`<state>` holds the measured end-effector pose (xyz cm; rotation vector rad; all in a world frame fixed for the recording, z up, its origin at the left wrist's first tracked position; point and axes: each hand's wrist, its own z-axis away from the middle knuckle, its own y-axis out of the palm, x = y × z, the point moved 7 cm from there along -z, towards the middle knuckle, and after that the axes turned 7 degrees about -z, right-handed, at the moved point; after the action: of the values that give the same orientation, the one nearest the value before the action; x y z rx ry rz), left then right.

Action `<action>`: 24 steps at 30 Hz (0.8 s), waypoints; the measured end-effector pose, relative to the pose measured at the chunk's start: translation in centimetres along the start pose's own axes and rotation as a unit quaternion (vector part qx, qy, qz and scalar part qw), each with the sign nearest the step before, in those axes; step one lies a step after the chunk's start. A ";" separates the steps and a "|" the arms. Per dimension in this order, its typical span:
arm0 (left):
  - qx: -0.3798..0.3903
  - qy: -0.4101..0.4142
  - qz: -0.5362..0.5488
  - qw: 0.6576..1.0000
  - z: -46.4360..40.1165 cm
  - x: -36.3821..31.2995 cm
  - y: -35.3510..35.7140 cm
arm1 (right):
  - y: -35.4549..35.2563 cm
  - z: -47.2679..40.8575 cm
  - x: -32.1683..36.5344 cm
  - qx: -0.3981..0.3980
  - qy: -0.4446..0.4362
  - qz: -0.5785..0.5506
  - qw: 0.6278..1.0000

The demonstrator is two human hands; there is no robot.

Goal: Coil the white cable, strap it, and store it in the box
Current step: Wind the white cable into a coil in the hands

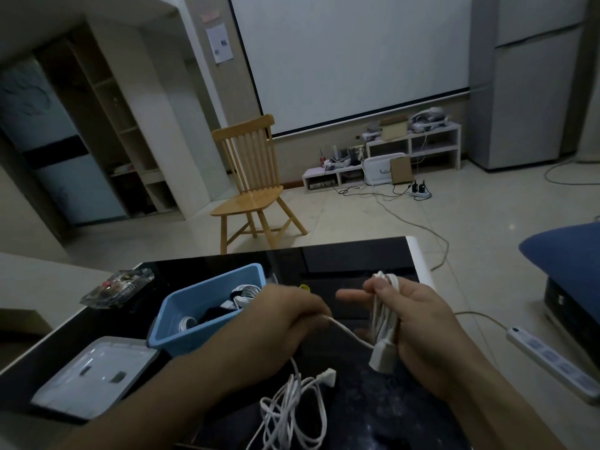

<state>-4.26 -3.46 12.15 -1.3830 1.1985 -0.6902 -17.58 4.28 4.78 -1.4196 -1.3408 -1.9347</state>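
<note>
My right hand (418, 323) grips a bundle of folded loops of the white cable (383, 316) upright, with a white plug end hanging below the fist. One strand runs left from the bundle into my left hand (285, 316), which is closed on it. Loose tangled cable (292, 410) and a second white plug lie on the black table (350, 258) below my hands. The blue box (181, 319) stands left of my left hand and holds other coiled cables.
A translucent lid (94, 375) lies at the table's near left, a clear glass dish (118, 287) behind it. A white power strip (552, 358) lies on the floor at right, by a blue cushion (568, 258). A wooden chair (253, 186) stands beyond the table.
</note>
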 end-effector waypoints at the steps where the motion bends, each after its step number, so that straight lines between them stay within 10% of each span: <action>1: 0.004 -0.001 -0.008 1.000 -0.4 0.0 -0.3 | 0.3 0.2 0.0 0.004 0.010 0.002 1.000; 11: 0.056 0.013 -0.079 0.995 -4.5 -1.4 -2.1 | 2.7 0.8 -0.9 0.070 0.012 0.080 0.994; 24: 0.088 -0.021 0.113 0.989 -6.8 -1.2 -2.4 | 4.3 1.1 -1.2 0.142 0.111 -0.238 0.954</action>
<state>-10.15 -5.14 16.12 -1.0908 1.2081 -0.5884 -13.30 3.02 5.75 -0.7628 -1.8817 -1.9962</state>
